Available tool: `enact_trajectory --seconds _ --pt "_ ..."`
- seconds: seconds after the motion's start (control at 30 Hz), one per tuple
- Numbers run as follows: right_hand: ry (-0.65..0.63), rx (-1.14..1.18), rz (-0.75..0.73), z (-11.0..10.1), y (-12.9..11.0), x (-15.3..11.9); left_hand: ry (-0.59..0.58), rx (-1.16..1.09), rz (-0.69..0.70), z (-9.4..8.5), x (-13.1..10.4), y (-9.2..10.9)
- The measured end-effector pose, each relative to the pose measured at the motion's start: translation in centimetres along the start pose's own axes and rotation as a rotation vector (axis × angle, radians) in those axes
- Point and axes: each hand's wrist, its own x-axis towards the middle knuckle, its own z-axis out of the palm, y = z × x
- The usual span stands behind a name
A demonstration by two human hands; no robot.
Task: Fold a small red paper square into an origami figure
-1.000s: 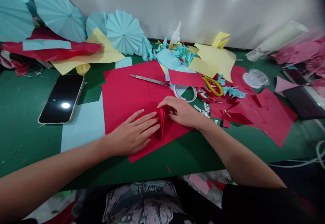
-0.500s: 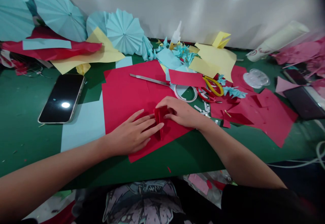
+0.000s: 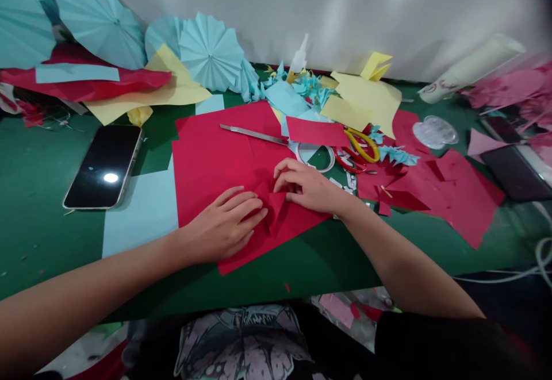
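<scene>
A small folded red paper (image 3: 275,210) stands partly opened on large red sheets (image 3: 211,164) in front of me. My right hand (image 3: 304,185) pinches its upper right edge between thumb and fingers. On its left side rests my left hand (image 3: 228,226), palm down, the fingers bent together over the folded paper's left part. The fingertips hide some of the folds. Behind the hands a slim metal cutter (image 3: 253,134) lies across the red sheets. A ring of white tape (image 3: 330,158) and scissors with red and yellow handles (image 3: 361,145) are beyond my right hand.
A phone (image 3: 103,167) lies at the left beside light blue paper (image 3: 140,213). Pleated blue paper fans (image 3: 211,52) and a glue bottle (image 3: 299,58) stand at the back. Red scraps (image 3: 466,196), a clear plastic piece (image 3: 435,133) and a white roll (image 3: 472,68) are at the right.
The folded red paper has spread from a narrow upright fold into a wider, pointed shape. My right hand has shifted slightly right, and my left fingers have drawn back and bent.
</scene>
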Motion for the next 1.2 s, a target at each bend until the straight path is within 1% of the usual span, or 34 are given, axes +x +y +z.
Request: enact_trajectory --seconds 0.13,0.4,0.5,0.7,0.83,0.97,1.1,1.2 --pt "0.0 0.031 0.021 0.1 0.0 0.0 -0.052 -0.027 0.055 0.3 -0.1 0.1" --pt "-0.09 0.113 0.091 -0.7 -0.1 -0.1 -0.132 -0.055 -0.002 0.3 -0.2 0.6" --pt "-0.086 0.099 0.098 -0.9 0.1 -0.2 -0.134 -0.072 0.0 0.2 -0.2 0.5" --pt "-0.028 0.024 0.066 -0.8 0.7 -0.3 -0.147 -0.129 0.024 0.1 -0.3 0.3" --pt "-0.049 0.006 0.035 -0.8 0.8 -0.3 -0.16 -0.157 0.031 -0.1 -0.2 0.3" --pt "-0.056 0.01 0.034 -0.8 0.6 -0.2 -0.168 -0.173 0.039 -0.4 -0.1 0.1" --pt "-0.053 0.044 0.047 -0.7 0.1 -0.1 -0.187 -0.19 0.084 -0.7 -0.1 -0.4" --pt "-0.066 0.116 0.091 -0.6 -0.3 0.0 -0.206 -0.192 0.144 -0.9 -0.1 -1.1"
